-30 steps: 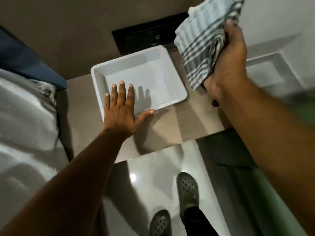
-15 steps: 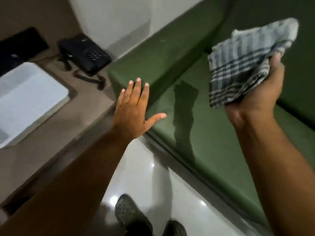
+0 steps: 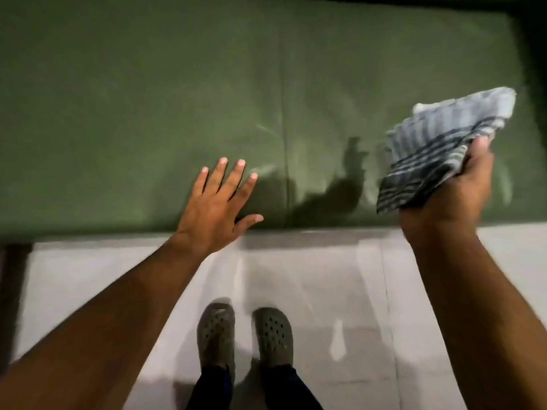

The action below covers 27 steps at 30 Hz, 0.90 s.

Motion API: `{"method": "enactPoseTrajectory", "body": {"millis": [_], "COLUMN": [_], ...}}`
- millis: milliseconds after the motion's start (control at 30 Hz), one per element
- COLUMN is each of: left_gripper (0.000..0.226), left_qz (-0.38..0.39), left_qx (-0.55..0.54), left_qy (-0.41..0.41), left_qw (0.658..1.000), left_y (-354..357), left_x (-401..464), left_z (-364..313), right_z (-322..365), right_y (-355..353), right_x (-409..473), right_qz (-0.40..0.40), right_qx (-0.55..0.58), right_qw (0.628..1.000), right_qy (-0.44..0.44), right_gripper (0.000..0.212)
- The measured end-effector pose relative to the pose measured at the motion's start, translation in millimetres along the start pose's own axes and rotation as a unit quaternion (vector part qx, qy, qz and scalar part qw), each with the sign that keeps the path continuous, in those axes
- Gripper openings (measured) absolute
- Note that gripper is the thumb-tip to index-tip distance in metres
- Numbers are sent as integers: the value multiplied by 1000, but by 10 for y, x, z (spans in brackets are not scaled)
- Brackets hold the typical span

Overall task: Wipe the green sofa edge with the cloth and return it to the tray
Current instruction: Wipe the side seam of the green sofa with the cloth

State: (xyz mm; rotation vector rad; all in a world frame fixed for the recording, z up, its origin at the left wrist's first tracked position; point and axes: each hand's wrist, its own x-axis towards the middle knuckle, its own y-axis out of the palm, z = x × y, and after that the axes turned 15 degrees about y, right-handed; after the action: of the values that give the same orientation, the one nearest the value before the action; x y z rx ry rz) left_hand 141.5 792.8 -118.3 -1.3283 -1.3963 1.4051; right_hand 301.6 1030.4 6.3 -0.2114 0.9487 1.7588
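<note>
Head view, looking straight down. The green sofa (image 3: 177, 99) fills the upper half of the frame, with a seam between two seat cushions running vertically just right of centre; its front edge crosses the frame at mid-height. Right hand (image 3: 453, 199), at right of frame, is closed around a bunched grey-and-white checked cloth (image 3: 438, 152); the fabric fans up and left out of the grip, held in the air over the right cushion near the front edge. Contact between cloth and sofa cannot be confirmed; the cloth is motion-blurred. Left hand (image 3: 217, 211), at centre of frame, is empty, fingers spread apart, palm down over the sofa's front edge just left of the seam; whether it touches the cushion cannot be told. Hand shadows fall on the cushion between the two hands. Lower half: pale tiled floor (image 3: 340, 276), two grey perforated clogs (image 3: 245, 332) at bottom centre, dark trouser legs above the bottom edge.
</note>
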Motion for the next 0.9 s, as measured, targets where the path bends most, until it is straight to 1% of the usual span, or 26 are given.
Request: {"method": "enactPoseTrajectory", "body": {"millis": [67,133,200,333,400,567,667,767,833,900], "left_gripper": [77,79,85,93,95,93,93,95,96,97], "left_qz": [12,9,2,-3,7,15,7,8,11,12], "left_qx": [36,68,84,92,92,106,106,96,88,89], "left_qy": [68,122,157,205,232,332,379,401,413,418], "left_qw": [997,990,984,974,968,937,919,911,906,904], "left_y": [-3,-4,9,-24,-76,-140,-146,-168,-151,-131], "left_x": [299,602,843,1242,1492,2236,2706,3228,3593,3880], "left_z": [-157,-268,-367,-659,-859,-1404,-1803,-2372,-2837,-3241], "right_z": [176,272,320,396,398,423,395,301,235,157], "right_y": [-492,-933,-1318,-1849,-2060,-2532,-2834,-3092,-3261,-3393], "right_x": [48,45,62,164,194,259,287,343,401,504], "right_qz": [-34,-61,-98,-169,-194,-242,-291,-316,-328,-316], "right_qx": [53,93,129,188,195,193,210,225,213,216], "right_qw": [997,992,984,962,956,945,927,915,916,921], "right_qy": [-40,-54,-76,-101,-101,-108,-112,-112,-91,-67], "right_gripper": [54,54,53,50,48,43,29,27,27,26]}}
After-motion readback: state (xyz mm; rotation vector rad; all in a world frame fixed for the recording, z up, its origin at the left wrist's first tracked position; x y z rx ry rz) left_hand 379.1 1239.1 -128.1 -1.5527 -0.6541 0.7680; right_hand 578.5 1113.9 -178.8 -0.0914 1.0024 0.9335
